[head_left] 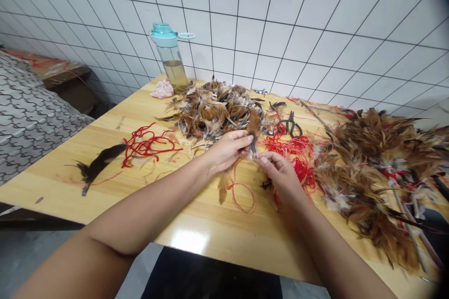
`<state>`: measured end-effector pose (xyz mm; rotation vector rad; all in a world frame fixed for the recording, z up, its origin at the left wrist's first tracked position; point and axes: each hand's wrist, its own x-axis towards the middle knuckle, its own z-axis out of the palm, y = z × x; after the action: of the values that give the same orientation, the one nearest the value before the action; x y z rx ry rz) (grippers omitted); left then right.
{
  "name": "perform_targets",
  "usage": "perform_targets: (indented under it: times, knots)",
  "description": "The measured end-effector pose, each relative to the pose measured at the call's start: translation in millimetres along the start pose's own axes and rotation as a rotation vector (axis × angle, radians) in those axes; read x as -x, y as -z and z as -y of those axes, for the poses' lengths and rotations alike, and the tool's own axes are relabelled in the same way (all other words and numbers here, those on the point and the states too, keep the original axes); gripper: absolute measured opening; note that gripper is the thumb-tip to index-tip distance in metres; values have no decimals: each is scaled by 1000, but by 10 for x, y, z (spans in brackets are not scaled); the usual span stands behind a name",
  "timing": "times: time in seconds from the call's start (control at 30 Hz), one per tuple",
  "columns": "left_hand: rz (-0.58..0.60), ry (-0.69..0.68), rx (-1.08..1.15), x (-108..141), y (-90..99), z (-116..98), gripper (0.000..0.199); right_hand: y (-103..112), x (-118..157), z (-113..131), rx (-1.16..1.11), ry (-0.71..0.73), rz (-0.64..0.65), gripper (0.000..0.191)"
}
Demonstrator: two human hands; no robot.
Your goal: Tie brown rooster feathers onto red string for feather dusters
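Observation:
Between thumb and fingers, my left hand (233,148) pinches a brown feather (254,125) upright above the table. Close by on its right, my right hand (278,173) has thumb and forefinger closed at the feather's lower end, on what looks like a thin thread. A loop of red thread (243,198) hangs or lies just below the hands, beside a small loose feather (222,187). Behind my left hand is a large heap of brown feathers (213,110). Red yarn (291,147) lies tangled past my right hand, with black-handled scissors (290,126) on its far side.
At the back left stands a bottle with a turquoise lid (171,60), beside a crumpled pinkish wad (162,88). More red yarn (147,145) and a dark feather (101,163) lie on the left. Feather bundles on sticks (372,163) cover the right side. A tiled wall (245,23) rises behind.

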<state>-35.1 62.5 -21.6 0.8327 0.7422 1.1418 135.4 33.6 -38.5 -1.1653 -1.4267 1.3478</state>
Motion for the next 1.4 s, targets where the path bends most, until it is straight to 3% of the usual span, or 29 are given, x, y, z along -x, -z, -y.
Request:
perform_targets:
  times: [0.13,0.3,0.4,0.57,0.7,0.97,1.07,1.23,1.4]
  knots:
    - [10,-28,-72,27,-22,-4,38,15,-38,-25,26,25,0,38]
    - [81,-64,-181,75,-87,65,40,17,-40,-15,117,81,71,27]
    - [121,-55,-229,85,-104,78,41,15,-40,-18,139,101,19,26]
    - [62,-55,-301,81,-98,77,42,18,-31,41,-7,52,-43,26]
    - [114,-47,-412,102,-117,98,36,28,-25,87,-43,74,-114,27]
    - [45,-291,-743,168,-205,94,9,39,-83,-67,161,162,-157,24]
    - [23,-331,-797,162,-202,103,7,41,-93,-88,298,235,-196,22]
    - [15,-246,-666,97,-140,168,13,35,-65,-90,451,310,-240,21]
    - [23,-118,-440,62,-106,198,22,40,-93,-154,441,273,-197,23]
